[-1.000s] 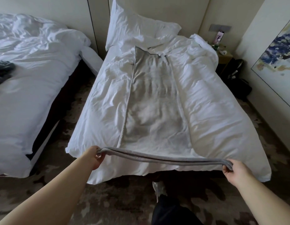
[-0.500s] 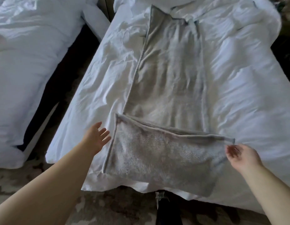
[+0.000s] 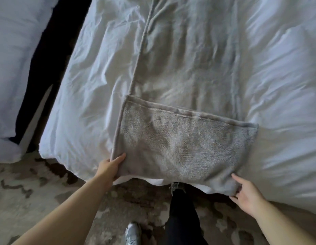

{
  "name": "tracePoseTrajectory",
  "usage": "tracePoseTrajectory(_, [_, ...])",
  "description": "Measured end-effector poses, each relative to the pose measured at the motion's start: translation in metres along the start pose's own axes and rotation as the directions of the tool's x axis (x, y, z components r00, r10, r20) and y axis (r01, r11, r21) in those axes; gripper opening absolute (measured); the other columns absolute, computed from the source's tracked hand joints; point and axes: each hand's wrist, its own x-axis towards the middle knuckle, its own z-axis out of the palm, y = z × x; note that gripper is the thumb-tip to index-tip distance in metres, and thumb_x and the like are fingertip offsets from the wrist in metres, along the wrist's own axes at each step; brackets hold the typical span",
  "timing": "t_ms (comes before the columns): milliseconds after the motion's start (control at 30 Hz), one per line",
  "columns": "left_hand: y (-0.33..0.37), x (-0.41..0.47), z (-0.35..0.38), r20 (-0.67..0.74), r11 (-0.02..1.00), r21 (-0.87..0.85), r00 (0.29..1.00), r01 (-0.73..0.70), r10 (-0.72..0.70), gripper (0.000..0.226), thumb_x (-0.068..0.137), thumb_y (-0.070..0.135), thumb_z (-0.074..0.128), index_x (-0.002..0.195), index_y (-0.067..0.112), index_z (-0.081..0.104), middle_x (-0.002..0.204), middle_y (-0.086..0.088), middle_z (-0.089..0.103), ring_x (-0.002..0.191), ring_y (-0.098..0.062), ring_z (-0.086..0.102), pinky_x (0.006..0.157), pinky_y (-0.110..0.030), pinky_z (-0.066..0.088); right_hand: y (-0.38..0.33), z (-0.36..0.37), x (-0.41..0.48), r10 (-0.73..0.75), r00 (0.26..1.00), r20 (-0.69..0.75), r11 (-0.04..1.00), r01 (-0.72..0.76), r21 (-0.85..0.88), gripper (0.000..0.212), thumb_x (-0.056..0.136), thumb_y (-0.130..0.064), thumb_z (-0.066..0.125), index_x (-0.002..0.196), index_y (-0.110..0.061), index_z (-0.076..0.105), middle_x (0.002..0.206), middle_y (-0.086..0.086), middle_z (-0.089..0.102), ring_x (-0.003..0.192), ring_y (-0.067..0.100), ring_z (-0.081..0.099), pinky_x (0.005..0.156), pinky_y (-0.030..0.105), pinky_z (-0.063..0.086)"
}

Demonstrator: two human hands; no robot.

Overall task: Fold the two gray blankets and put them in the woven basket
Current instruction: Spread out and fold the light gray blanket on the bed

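On the white bed, gray blanket with near end folded over, left hand fingers clamped on its left corner, right hand fingers pinching its right corner

A bedroom: two beds in white bedding stand side by side on patterned carpet.

A white-sheeted bed stands beside a second bed on mottled beige-and-brown carpet.
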Motion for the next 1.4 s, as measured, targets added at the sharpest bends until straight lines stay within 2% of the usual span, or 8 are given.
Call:
tracePoseTrajectory(233, [0.03, -0.032, -0.026, 0.001, 0.971, -0.237, 1.0, 0.017, -0.017, 0.029, 0.08, 0.028, 0.076, 0.096, 0.011, 0.058, 0.096, -0.008, 0.064, 0.082, -0.025, 0.063, 0.058, -0.035, 0.053, -0.011, -0.009, -0.056, -0.08, 0.995, 0.055, 0.997, 0.08, -0.007, 0.018, 0.092, -0.01, 0.053, 0.108, -0.009, 0.061, 0.077, 0.008, 0.076, 0.082, 0.029, 0.07, 0.072, 0.043, 0.053])
tracePoseTrajectory(433, [0.081, -0.081, -0.061, 0.1, 0.941, -0.337, 0.994, -0.01, 0.046, 0.05, 0.079, 0.02, 0.076, 0.12, 0.002, 0.052, 0.1, -0.013, 0.062, 0.074, -0.023, 0.061, 0.047, -0.032, 0.057, -0.05, -0.023, -0.142, -0.322, 0.946, 0.037, 0.946, 0.32, 0.053, 0.016, 0.095, -0.007, 0.046, 0.087, -0.007, 0.06, 0.055, 0.005, 0.07, 0.044, 0.015, 0.066, 0.035, 0.023, 0.05])
tracePoseTrajectory(767, [0.054, -0.138, -0.126, 0.107, 0.933, -0.339, 0.98, -0.122, 0.167, 0.053, 0.085, 0.023, 0.071, 0.129, 0.004, 0.05, 0.113, -0.012, 0.059, 0.074, -0.02, 0.06, 0.04, -0.028, 0.054, 0.01, -0.047, -0.225, -0.427, 0.904, 0.03, 0.901, 0.422, 0.1, 0.014, 0.095, -0.006, 0.049, 0.085, -0.006, 0.058, 0.051, 0.004, 0.068, 0.042, 0.014, 0.065, 0.036, 0.02, 0.049])
tracePoseTrajectory(900, [0.004, -0.146, -0.153, 0.084, 0.953, -0.291, 0.99, -0.086, 0.115, 0.058, 0.083, 0.021, 0.073, 0.13, 0.007, 0.041, 0.126, -0.019, 0.057, 0.102, -0.031, 0.061, 0.074, -0.045, 0.056, 0.063, -0.063, -0.229, -0.36, 0.933, 0.005, 0.932, 0.359, 0.041, 0.011, 0.094, -0.005, 0.051, 0.085, -0.005, 0.058, 0.048, 0.007, 0.066, 0.039, 0.018, 0.063, 0.034, 0.022, 0.048])
tracePoseTrajectory(1033, [-0.031, -0.149, -0.169, 0.09, 0.951, -0.31, 0.995, -0.017, 0.047, 0.06, 0.083, 0.017, 0.073, 0.133, 0.007, 0.041, 0.126, -0.02, 0.057, 0.11, -0.035, 0.06, 0.092, -0.05, 0.051, 0.092, -0.075, -0.231, -0.281, 0.96, -0.006, 0.959, 0.28, -0.029, 0.019, 0.092, -0.007, 0.056, 0.11, -0.002, 0.057, 0.079, 0.021, 0.068, 0.075, 0.033, 0.064, 0.077, 0.041, 0.056])
tracePoseTrajectory(1133, [-0.034, -0.153, -0.164, 0.117, 0.943, -0.333, 0.993, 0.019, 0.021, 0.055, 0.087, 0.016, 0.069, 0.133, 0.003, 0.042, 0.124, -0.018, 0.058, 0.106, -0.033, 0.062, 0.095, -0.047, 0.05, 0.09, -0.074, -0.239, -0.276, 0.961, -0.012, 0.961, 0.276, 0.001, 0.008, 0.092, -0.007, 0.056, 0.098, -0.001, 0.057, 0.071, 0.019, 0.068, 0.061, 0.032, 0.067, 0.048, 0.033, 0.058])
tracePoseTrajectory(1267, [-0.008, -0.164, -0.144, 0.14, 0.929, -0.37, 0.99, 0.031, 0.022, 0.024, 0.09, 0.014, 0.062, 0.11, 0.005, 0.052, 0.091, -0.014, 0.059, 0.07, -0.022, 0.056, 0.069, -0.033, 0.056, 0.062, -0.062, -0.241, -0.349, 0.937, 0.003, 0.925, 0.343, 0.163, 0.016, 0.095, -0.003, 0.045, 0.083, -0.006, 0.054, 0.057, 0.011, 0.066, 0.069, 0.021, 0.053, 0.032, 0.022, 0.048])
tracePoseTrajectory(1400, [0.039, -0.172, -0.121, 0.159, 0.894, -0.447, 0.986, 0.031, 0.046, 0.008, 0.085, 0.003, 0.06, 0.093, 0.004, 0.059, 0.094, -0.012, 0.058, 0.082, -0.02, 0.059, 0.055, -0.026, 0.054, 0.009, -0.041, -0.241, -0.39, 0.921, 0.017, 0.879, 0.367, 0.303, 0.022, 0.096, 0.003, 0.04, 0.078, -0.002, 0.051, 0.076, 0.014, 0.056, 0.071, 0.019, 0.051, 0.05, 0.021, 0.055])
